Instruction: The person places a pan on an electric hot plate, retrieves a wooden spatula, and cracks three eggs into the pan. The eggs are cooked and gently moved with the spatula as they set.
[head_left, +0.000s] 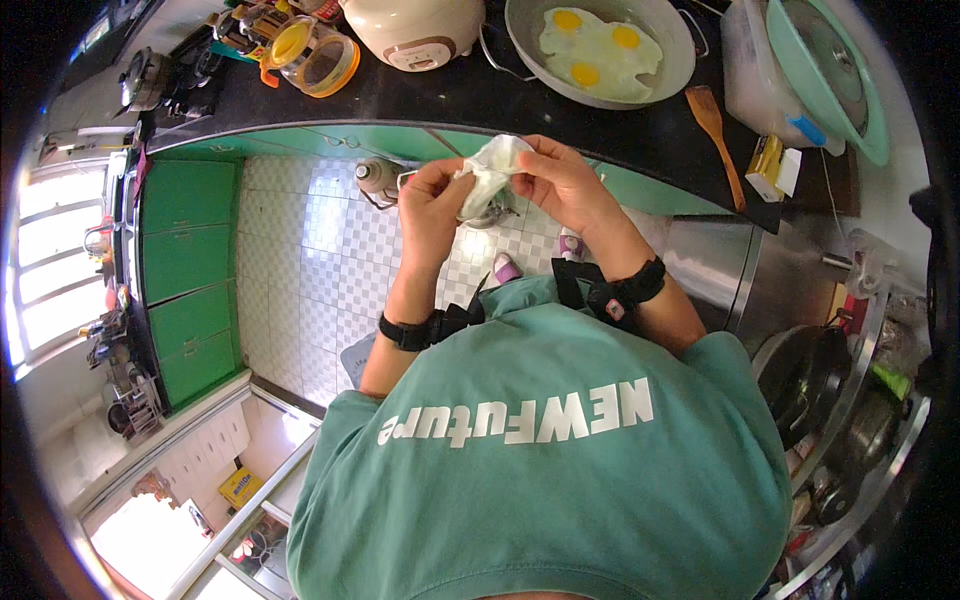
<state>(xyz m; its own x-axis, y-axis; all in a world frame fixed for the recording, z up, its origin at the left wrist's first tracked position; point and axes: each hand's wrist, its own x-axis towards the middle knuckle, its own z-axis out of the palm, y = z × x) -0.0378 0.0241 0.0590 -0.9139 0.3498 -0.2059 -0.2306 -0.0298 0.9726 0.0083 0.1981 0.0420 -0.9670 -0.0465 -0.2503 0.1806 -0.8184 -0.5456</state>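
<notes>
My left hand (435, 202) and my right hand (559, 180) are raised in front of the counter's edge, close together. Between them they pinch a crumpled, thin white cloth or tissue (495, 169) by its two sides; which material it is, I cannot tell. Beyond my right hand, on the black countertop (420, 97), stands a light-coloured two-handled pan (517, 56). Fried eggs (600, 56) with three yellow yolks lie joined together in it. A wooden spatula (716, 142) rests on the counter to the right of the pan.
A cream rice cooker (416, 34) and a glass jug with a yellow lid (319, 64) stand left of the pan. At right are a plastic bin (757, 82), a green-rimmed lid (825, 67) and a small yellow box (765, 169). A thermos flask (375, 176) stands on the tiled floor.
</notes>
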